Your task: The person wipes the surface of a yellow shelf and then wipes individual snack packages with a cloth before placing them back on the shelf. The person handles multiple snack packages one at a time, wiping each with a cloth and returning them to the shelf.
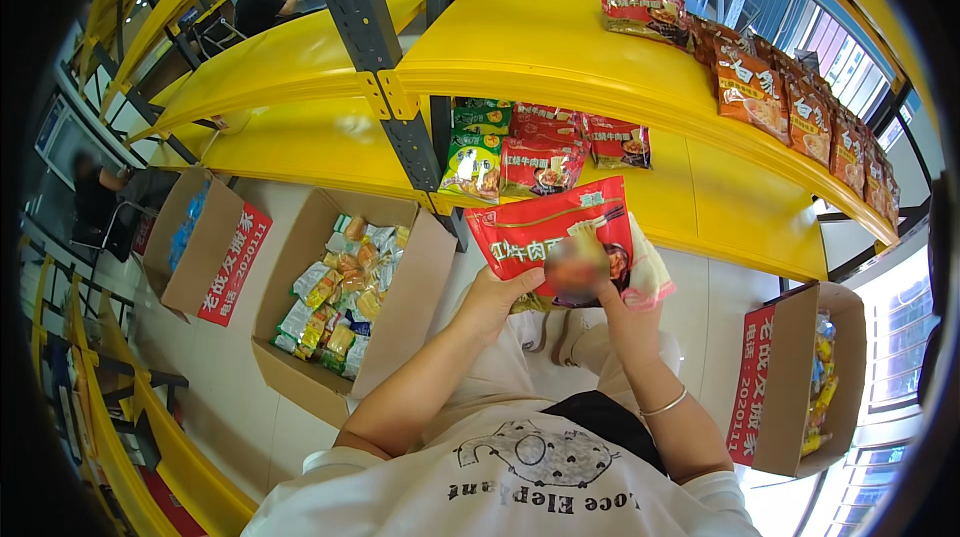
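Observation:
Both hands grip a red packet of instant noodles [517, 222] by its lower corners, in front of the shelves. My left hand [487, 304] has its thumb across the front at the left. At the right, my right hand [630, 319] pinches the packet and also holds a pale yellow cloth with a pink edge [651, 267], partly hidden behind it. Just beyond, on the lower yellow shelf [735, 199], lie red noodle packets [541, 162] and green noodle packets [474, 162], several of each.
Orange-brown noodle packets [750, 91] line the right of the upper yellow shelf [510, 34], near one red packet [643, 12]. A grey post [360, 19] rises at left. Cardboard boxes [405, 289] [176, 252] [814, 387] with packaged goods stand on the floor. People sit beyond the shelves.

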`<state>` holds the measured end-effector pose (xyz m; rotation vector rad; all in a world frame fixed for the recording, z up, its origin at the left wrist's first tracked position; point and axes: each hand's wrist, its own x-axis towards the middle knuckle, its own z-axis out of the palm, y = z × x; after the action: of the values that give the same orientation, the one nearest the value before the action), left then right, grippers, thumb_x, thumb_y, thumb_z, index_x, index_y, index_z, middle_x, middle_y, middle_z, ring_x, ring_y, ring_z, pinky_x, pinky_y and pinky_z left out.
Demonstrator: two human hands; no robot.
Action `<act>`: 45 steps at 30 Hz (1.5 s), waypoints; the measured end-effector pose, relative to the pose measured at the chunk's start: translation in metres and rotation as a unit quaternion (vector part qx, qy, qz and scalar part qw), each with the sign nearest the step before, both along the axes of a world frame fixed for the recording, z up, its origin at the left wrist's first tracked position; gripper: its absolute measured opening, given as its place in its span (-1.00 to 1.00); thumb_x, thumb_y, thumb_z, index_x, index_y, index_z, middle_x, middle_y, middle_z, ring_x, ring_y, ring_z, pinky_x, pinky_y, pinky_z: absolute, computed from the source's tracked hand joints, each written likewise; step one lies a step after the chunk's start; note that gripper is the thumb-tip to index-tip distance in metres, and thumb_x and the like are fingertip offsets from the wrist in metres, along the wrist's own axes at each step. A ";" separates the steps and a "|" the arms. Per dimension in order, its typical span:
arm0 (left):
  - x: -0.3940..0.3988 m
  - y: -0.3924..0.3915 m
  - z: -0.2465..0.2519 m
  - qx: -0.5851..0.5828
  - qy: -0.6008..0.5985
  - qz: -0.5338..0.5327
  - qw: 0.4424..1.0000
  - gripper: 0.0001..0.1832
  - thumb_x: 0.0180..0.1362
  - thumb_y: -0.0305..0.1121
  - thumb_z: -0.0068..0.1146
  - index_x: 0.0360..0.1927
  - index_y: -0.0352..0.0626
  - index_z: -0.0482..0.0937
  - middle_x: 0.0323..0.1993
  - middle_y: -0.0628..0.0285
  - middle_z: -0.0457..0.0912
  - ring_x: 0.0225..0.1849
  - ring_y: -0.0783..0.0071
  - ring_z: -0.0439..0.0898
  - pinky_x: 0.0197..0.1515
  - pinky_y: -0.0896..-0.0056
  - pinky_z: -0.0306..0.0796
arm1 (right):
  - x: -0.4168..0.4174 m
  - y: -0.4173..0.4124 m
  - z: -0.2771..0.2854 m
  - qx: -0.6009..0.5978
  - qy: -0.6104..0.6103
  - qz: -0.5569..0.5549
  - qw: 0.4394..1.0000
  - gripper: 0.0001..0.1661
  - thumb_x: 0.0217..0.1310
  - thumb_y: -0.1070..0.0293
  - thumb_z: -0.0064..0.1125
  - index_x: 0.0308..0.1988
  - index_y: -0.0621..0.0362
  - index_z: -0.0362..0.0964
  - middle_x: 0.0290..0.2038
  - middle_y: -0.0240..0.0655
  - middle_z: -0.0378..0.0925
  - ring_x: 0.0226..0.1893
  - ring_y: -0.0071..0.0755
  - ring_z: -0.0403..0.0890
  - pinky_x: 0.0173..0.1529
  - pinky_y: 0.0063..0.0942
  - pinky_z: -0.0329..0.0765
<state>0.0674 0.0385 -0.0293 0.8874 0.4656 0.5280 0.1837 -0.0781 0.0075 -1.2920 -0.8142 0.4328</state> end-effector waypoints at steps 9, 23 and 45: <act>-0.016 0.003 -0.001 -0.043 -0.040 -0.157 0.986 -0.60 -0.14 -0.41 0.14 -0.15 -0.19 0.38 -0.23 0.29 0.47 -0.21 0.51 0.44 -0.16 0.48 0.32 | 0.025 -0.007 -0.009 -0.037 0.390 0.098 0.915 -0.58 0.10 0.17 -0.13 -0.09 0.21 0.22 -0.15 -0.30 0.35 -0.24 -0.43 0.44 -0.16 -0.51 0.39; -0.005 -0.022 0.020 0.083 0.017 -0.052 0.995 -0.66 -0.10 -0.41 0.15 -0.20 -0.22 0.40 -0.30 0.32 0.48 -0.31 0.61 0.43 -0.25 0.57 0.32 | 0.026 0.002 -0.019 -0.045 0.487 0.306 0.817 -0.56 0.12 0.20 -0.21 -0.07 0.28 0.18 -0.15 -0.21 0.36 -0.21 -0.33 0.44 -0.13 -0.42 0.40; -0.011 -0.016 0.010 0.110 -0.041 0.013 0.993 -0.44 -0.22 -0.42 0.23 -0.07 -0.19 0.30 -0.14 0.29 0.42 -0.11 0.49 0.38 -0.05 0.46 0.25 | 0.005 0.012 -0.076 0.079 0.579 0.339 0.737 -0.55 0.16 0.21 -0.29 0.01 0.22 0.12 -0.03 -0.20 0.28 -0.06 -0.36 0.35 0.06 -0.42 0.26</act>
<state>0.0563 0.0221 -0.0195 1.0678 0.3485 0.6463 0.1887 -0.0661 -0.0683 -0.3013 -0.1673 1.5289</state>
